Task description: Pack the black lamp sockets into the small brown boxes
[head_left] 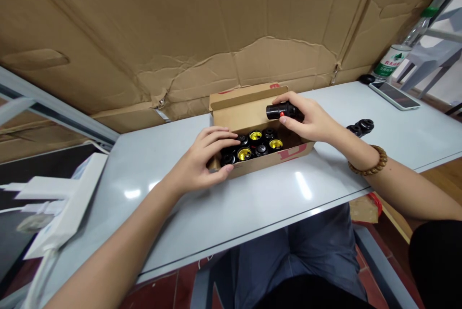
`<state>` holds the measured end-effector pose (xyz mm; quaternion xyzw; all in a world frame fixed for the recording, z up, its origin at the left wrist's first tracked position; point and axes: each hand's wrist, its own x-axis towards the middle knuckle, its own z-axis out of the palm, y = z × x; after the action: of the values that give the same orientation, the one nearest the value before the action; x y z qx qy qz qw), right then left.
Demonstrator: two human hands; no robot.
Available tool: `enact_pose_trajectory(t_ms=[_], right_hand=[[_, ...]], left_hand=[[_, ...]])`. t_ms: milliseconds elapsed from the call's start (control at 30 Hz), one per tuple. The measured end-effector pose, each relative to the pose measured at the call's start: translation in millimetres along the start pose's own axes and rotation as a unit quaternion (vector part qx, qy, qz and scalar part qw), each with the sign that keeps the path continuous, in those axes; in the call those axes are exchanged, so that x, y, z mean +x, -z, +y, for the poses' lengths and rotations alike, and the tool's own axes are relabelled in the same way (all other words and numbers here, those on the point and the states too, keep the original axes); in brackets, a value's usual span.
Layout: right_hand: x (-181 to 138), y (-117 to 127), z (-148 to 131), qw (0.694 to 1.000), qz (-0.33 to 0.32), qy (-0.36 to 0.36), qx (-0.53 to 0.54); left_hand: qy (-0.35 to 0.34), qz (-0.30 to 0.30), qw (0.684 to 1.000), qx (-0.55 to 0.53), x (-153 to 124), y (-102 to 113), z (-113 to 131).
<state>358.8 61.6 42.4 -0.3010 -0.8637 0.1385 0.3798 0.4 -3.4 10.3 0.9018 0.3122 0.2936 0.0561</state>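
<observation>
My right hand [301, 114] is closed around a black lamp socket [275, 111] with a small red button. It holds the socket nearly level above the right part of an open cardboard box [299, 151]. My left hand [207, 157] grips the box's left end, fingers over the inside and thumb against the front wall. Several black lamp sockets [262, 149] stand packed in the box, some showing gold screw-threaded mouths such as this upright socket [244, 154]. The box's right part lies partly hidden under my right hand. Its lid [245, 111] is folded back.
More black sockets [361, 127] lie on the white table [144, 232] beyond my right wrist. A phone [395, 96], a water bottle [393, 61] and a small black object [366, 79] are at the far right. A power strip [68, 208] with plugs stands left. Cardboard sheeting [216, 25] walls the back.
</observation>
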Motion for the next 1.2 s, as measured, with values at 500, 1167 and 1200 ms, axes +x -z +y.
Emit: enact_pose_trajectory(t_ms=[500,1167,1200], right_hand=[[0.9,1.6,-1.2,1.0,0.024,0.01,-0.012],[0.2,-1.1,2.6,0.997,0.07,-0.004,-0.011],[0.2,-1.4,3.7,0.998,0.059,-0.002,-0.008]], left_hand=[[-0.017,0.001,1.0,-0.001,1.6,0.4,1.3],[-0.016,0.003,1.0,-0.005,0.1,0.2,0.4],[-0.014,0.003,1.0,-0.004,0.2,0.5,0.6]])
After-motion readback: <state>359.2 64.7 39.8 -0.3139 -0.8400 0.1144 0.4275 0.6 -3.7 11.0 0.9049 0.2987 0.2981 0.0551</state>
